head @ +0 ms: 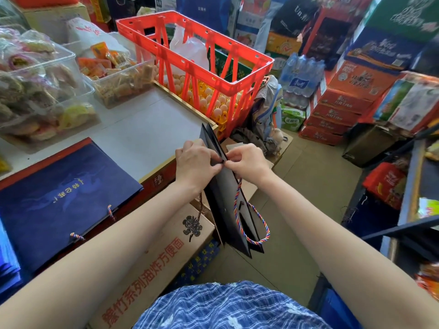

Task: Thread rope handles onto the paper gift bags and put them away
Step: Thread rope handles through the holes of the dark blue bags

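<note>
**Item: dark paper gift bag, handle threading in hand**

Location: the gift bag (228, 200) is held folded flat in the air, just off the near corner of the counter (147, 134) and above the printed carton (152, 264) on the floor beside it.

Grip: left hand (196, 163) curls round the bag's edge from the counter side; right hand (247, 163) pinches narrowly at the same spot, fingertips meeting the left's, apparently on a rope end at a hole.

Rope handle (251, 224): striped, one loop hanging free from the bag's far face.

Step, as judged: feeding a rope end through a hole. Next calls for pulling the end through and securing it inside.

Orientation: long axis runs from the red crate (197, 74) on the counter back toward the person, thin edge up.

Finished stock: flat blue bags (61, 193), ropes fitted, on the counter's near-left part.
</note>
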`<state>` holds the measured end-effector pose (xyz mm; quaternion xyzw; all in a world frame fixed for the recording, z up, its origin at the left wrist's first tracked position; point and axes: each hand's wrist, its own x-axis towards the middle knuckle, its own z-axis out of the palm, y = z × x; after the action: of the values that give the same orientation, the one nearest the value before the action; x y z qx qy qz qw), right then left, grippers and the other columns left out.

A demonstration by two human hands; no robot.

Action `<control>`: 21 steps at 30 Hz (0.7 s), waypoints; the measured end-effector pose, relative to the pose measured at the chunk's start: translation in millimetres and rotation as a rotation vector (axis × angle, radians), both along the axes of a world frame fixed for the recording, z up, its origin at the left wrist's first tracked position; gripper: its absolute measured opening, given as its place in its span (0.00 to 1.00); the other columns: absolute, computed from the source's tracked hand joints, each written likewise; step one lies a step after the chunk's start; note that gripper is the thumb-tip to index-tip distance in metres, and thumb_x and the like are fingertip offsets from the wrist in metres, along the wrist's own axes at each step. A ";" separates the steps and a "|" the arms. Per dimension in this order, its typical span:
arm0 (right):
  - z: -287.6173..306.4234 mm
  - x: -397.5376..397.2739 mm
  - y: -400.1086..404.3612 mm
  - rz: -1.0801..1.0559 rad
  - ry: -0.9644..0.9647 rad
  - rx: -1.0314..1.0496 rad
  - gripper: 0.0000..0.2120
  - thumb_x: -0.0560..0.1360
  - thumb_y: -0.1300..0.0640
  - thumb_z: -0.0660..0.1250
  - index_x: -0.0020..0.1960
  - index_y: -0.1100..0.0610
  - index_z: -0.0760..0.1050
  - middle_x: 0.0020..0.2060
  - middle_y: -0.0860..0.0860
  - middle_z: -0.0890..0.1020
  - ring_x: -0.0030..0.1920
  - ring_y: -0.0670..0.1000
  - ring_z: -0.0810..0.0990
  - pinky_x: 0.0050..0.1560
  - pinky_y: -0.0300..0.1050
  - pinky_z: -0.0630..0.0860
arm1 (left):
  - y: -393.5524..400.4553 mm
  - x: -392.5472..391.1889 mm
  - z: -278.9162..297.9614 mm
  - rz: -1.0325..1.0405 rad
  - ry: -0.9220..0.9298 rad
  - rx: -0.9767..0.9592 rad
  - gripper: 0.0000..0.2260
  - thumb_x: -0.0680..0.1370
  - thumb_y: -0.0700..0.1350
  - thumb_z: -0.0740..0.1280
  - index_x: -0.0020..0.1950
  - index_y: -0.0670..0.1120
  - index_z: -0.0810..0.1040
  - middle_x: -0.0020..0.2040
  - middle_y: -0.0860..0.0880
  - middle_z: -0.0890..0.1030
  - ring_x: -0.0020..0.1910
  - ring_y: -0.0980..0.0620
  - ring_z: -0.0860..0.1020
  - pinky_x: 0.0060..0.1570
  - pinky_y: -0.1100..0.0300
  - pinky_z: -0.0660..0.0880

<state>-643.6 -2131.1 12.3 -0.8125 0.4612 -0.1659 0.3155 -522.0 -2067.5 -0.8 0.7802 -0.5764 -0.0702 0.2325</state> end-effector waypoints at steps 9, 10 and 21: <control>-33.9 -4.1 7.6 -0.070 -0.014 0.281 0.10 0.72 0.64 0.68 0.53 0.63 0.80 0.40 0.54 0.82 0.26 0.43 0.75 0.27 0.34 0.74 | 2.4 -9.6 -24.5 0.019 0.020 0.208 0.10 0.75 0.52 0.67 0.53 0.52 0.82 0.54 0.48 0.75 0.58 0.46 0.68 0.57 0.52 0.63; -38.1 -2.7 9.9 -0.078 -0.025 0.322 0.11 0.72 0.64 0.68 0.53 0.63 0.80 0.40 0.55 0.82 0.27 0.45 0.75 0.27 0.35 0.74 | 5.4 -8.9 -28.2 0.019 0.001 0.215 0.10 0.75 0.52 0.67 0.53 0.52 0.82 0.53 0.48 0.75 0.58 0.47 0.68 0.57 0.53 0.63; -48.6 29.9 7.9 0.022 0.027 0.309 0.09 0.72 0.63 0.67 0.50 0.66 0.80 0.45 0.58 0.82 0.28 0.45 0.74 0.27 0.36 0.73 | 10.3 17.4 -39.2 0.099 0.154 0.245 0.08 0.76 0.47 0.67 0.51 0.46 0.82 0.53 0.45 0.74 0.55 0.47 0.70 0.48 0.59 0.67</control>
<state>-613.7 -2123.2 -36.3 -0.7613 0.4768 -0.0784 0.4324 -504.6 -2057.2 -40.0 0.8226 -0.5047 -0.1883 0.1822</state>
